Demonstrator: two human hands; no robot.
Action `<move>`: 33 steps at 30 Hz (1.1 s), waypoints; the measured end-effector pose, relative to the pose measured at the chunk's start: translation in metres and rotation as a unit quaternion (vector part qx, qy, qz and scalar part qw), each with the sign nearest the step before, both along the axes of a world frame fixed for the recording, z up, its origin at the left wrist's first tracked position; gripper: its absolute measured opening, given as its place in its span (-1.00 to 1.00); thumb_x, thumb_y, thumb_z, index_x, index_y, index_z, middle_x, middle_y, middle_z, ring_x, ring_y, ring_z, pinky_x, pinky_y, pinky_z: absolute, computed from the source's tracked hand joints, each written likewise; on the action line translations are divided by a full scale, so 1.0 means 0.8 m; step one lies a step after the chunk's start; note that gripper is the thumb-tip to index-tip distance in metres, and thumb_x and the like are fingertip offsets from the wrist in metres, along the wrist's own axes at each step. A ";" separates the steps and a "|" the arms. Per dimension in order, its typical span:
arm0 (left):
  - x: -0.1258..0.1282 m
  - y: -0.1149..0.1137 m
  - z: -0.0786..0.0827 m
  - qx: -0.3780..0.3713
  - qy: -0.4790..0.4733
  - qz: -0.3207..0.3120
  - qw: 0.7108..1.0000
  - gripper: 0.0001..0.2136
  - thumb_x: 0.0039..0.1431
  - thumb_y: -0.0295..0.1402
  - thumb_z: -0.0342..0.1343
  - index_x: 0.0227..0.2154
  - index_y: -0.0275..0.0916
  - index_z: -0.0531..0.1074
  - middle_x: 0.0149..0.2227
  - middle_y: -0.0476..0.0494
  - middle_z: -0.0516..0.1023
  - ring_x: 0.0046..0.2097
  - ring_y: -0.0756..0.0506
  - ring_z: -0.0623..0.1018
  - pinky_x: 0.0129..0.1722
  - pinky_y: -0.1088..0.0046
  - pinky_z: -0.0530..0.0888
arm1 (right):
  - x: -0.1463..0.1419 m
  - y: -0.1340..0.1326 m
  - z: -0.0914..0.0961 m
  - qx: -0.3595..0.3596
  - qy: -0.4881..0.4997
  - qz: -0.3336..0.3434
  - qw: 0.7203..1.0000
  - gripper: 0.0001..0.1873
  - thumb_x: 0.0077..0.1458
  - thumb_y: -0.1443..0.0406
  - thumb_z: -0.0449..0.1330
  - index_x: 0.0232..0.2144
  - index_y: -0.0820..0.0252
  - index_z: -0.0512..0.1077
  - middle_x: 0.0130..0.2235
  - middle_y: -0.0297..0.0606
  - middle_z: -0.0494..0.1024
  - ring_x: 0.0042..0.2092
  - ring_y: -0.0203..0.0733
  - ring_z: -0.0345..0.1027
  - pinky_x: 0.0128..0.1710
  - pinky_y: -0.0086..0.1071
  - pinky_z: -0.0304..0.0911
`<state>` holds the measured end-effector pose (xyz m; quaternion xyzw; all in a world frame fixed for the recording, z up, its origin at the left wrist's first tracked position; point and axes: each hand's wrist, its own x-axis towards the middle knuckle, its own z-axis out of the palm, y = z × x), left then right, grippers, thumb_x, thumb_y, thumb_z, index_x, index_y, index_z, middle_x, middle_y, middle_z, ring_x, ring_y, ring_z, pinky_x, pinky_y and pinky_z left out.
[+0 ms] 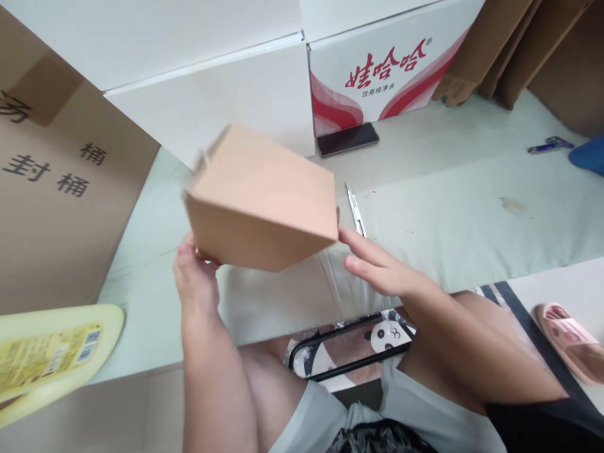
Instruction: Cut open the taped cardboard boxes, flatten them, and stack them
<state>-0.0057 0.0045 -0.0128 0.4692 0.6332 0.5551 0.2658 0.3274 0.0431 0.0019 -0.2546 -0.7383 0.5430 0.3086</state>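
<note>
A plain brown cardboard box (264, 195) is held up tilted over the pale green surface, its left edge blurred. My left hand (195, 270) grips it from below at the lower left corner, with some fingers hidden behind it. At the box's right end, my right hand (377, 261) has its fingers stretched out and apart. One fingertip is at the box's corner; whether it touches I cannot tell. Just beyond those fingers lies a white utility knife (355, 207), its lower end partly hidden by the hand.
A dark phone (348, 139) lies against a red and white carton (387, 75). White boxes (212, 94) line the back. A large brown carton (61, 170) and a yellow bottle (61, 349) stand left. Folded cardboard (491, 50) leans at the right, and a pink slipper (570, 340) lies below.
</note>
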 end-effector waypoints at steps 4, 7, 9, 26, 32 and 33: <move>0.045 -0.001 0.000 -0.135 -0.109 -0.058 0.983 -0.29 0.09 0.40 -0.01 -0.18 -0.22 0.51 -0.40 -0.16 0.60 -0.38 -0.15 0.59 -0.51 0.38 0.44 | 0.000 -0.011 0.013 0.166 0.022 -0.018 0.986 -0.30 0.36 -0.05 0.10 0.44 -0.07 0.11 0.54 -0.20 -0.06 0.56 0.02 -0.35 0.52 0.12 -0.21; 0.080 -0.003 0.010 -0.280 -0.163 -0.140 0.936 -0.43 0.16 0.24 0.08 -0.22 -0.24 0.49 -0.54 -0.11 0.54 -0.55 -0.10 0.50 -0.58 0.42 0.36 | 0.002 -0.011 0.016 0.225 0.057 -0.078 0.970 -0.36 0.35 0.05 0.14 0.40 -0.06 0.16 0.52 -0.17 0.02 0.55 0.05 -0.20 0.51 0.12 -0.12; 0.089 -0.003 0.016 -0.357 -0.158 -0.208 0.897 -0.56 0.17 0.10 0.14 -0.25 -0.23 0.52 -0.62 -0.07 0.48 -0.60 -0.09 0.46 -0.61 0.44 0.33 | 0.004 -0.008 0.015 0.243 0.063 -0.115 0.961 -0.45 0.33 0.10 0.16 0.31 -0.01 0.28 0.44 -0.12 0.22 0.51 0.07 -0.04 0.50 0.13 -0.07; 0.098 0.000 0.031 0.123 0.309 -0.214 0.919 -0.61 0.36 -0.05 0.05 0.13 -0.03 0.50 0.24 -0.18 0.48 0.37 -0.31 0.36 0.43 -0.10 0.21 | 0.007 -0.005 0.010 0.302 -0.017 -0.124 0.945 -0.73 0.30 0.25 0.15 0.02 0.09 0.50 0.15 -0.12 0.55 0.38 0.04 0.26 0.36 0.09 0.27; 0.096 -0.001 0.032 0.119 0.310 -0.215 0.919 -0.63 0.36 -0.08 0.05 0.11 -0.06 0.52 0.23 -0.18 0.51 0.38 -0.31 0.34 0.43 -0.12 0.21 | 0.005 -0.018 0.006 0.321 -0.021 -0.171 0.931 -0.72 0.27 0.28 0.16 0.00 0.07 0.52 0.11 -0.14 0.59 0.29 0.06 0.35 0.33 0.09 0.28; 0.097 -0.002 0.033 0.108 0.311 -0.217 0.919 -0.62 0.36 -0.08 0.05 0.12 -0.06 0.52 0.24 -0.18 0.50 0.40 -0.31 0.32 0.43 -0.12 0.21 | 0.004 -0.020 0.003 0.321 -0.021 -0.182 0.929 -0.72 0.27 0.27 0.15 0.00 0.06 0.52 0.11 -0.14 0.59 0.26 0.05 0.39 0.32 0.10 0.28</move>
